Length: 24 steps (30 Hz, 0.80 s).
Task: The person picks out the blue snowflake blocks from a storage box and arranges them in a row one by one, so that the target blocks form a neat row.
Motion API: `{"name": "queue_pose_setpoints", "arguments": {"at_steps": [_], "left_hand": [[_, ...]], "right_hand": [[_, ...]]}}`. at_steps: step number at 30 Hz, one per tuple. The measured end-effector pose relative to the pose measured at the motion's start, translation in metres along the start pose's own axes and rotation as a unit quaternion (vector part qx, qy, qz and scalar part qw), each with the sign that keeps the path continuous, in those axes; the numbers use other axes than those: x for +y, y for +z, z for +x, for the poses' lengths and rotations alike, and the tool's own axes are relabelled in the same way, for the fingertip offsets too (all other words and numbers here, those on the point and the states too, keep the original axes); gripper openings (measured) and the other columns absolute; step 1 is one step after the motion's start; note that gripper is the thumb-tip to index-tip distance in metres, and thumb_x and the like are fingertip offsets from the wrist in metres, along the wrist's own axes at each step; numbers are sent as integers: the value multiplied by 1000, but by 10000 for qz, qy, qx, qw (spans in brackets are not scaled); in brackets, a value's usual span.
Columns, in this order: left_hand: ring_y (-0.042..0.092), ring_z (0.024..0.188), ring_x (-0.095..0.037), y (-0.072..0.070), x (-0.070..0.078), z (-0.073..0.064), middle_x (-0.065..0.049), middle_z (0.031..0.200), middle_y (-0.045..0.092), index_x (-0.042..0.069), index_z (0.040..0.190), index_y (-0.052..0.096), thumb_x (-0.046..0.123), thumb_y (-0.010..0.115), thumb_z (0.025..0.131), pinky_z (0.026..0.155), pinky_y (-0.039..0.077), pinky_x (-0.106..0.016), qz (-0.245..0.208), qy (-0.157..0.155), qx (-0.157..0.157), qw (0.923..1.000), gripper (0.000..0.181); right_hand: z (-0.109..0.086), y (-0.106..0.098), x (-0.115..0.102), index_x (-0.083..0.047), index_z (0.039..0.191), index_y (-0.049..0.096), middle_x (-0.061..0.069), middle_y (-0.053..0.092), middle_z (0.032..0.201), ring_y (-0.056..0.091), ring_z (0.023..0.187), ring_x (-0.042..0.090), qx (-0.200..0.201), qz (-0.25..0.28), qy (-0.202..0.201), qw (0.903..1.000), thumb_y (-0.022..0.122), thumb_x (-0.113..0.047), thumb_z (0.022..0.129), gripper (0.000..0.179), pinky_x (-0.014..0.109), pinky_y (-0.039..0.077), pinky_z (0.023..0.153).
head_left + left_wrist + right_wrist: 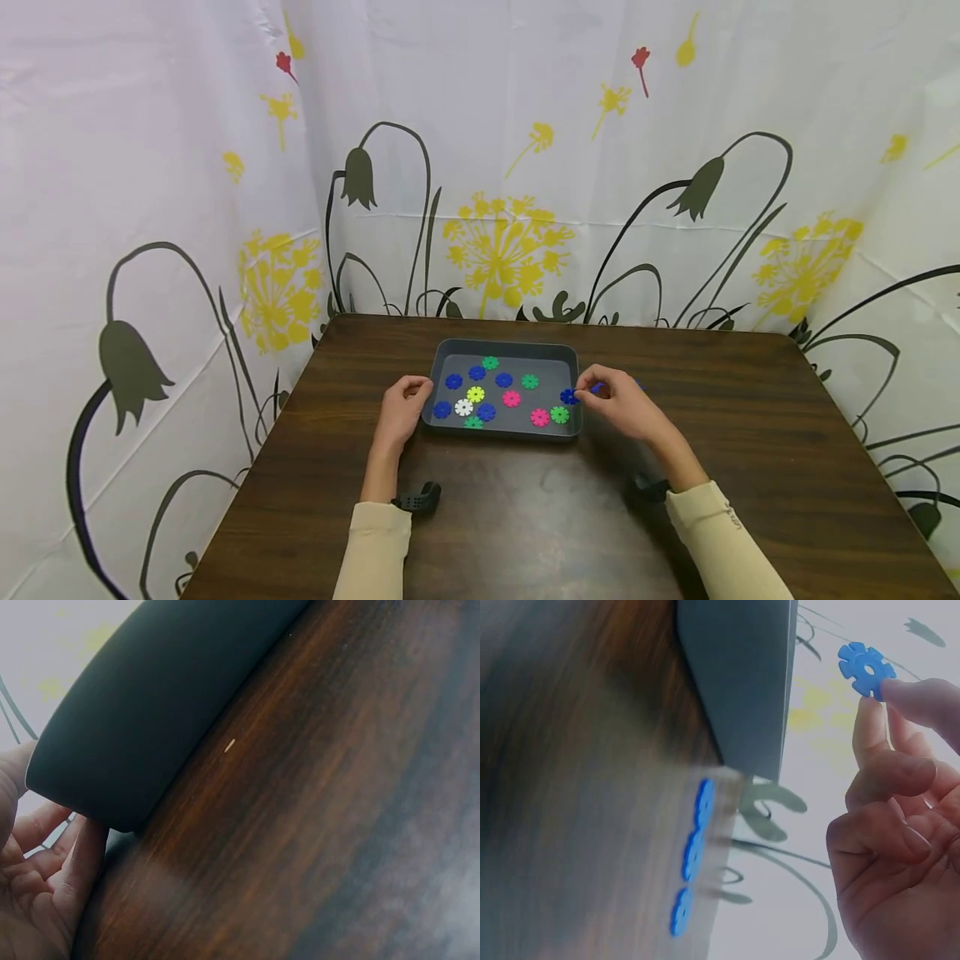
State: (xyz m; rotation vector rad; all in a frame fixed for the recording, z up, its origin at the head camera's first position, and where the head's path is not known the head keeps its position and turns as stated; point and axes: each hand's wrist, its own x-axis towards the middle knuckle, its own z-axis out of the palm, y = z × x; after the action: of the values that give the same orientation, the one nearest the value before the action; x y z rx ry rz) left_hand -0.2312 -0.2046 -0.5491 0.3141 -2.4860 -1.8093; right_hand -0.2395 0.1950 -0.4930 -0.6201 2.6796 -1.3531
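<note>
A dark grey tray lies on the table, holding several notched plastic discs in blue, green, yellow, pink and white. My left hand grips the tray's left end; the left wrist view has the thumb at the rim and fingers against the outer wall of the tray. Between thumb and fingertip my right hand pinches a blue notched disc, above the tray's right edge. Beyond that edge, three blue discs lie in a row on the table, partly hidden by the right hand in the head view.
The brown wooden table reaches back to a white curtain printed with flowers. Each forearm wears a dark wrist strap, with the left one's device near the tabletop. Inside the tray, a yellow disc touches a white disc.
</note>
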Motion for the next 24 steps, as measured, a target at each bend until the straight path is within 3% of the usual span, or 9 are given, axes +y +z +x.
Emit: {"name": "queue_pose_setpoints", "arguments": {"at_steps": [14,24], "left_hand": [[61,119,-30,2,0,3,-18,132,67,5,133,68,30,64,109,97,46,-39,-11,4,-69,10000,35],[59,119,-28,1,-2,2,-17,134,67,7,134,68,32,62,110,96,45,-37,52,-93,-11,9999,36]], "right_hand": [[-16,-35,29,-7,106,70,9,65,93,51,72,18,616,-60,538,9966,73,-14,103,8,28,42,63],[-22,-53,45,-4,108,71,14,72,105,56,81,19,950,-301,1011,9899,70,-16,104,13,31,47,69]]}}
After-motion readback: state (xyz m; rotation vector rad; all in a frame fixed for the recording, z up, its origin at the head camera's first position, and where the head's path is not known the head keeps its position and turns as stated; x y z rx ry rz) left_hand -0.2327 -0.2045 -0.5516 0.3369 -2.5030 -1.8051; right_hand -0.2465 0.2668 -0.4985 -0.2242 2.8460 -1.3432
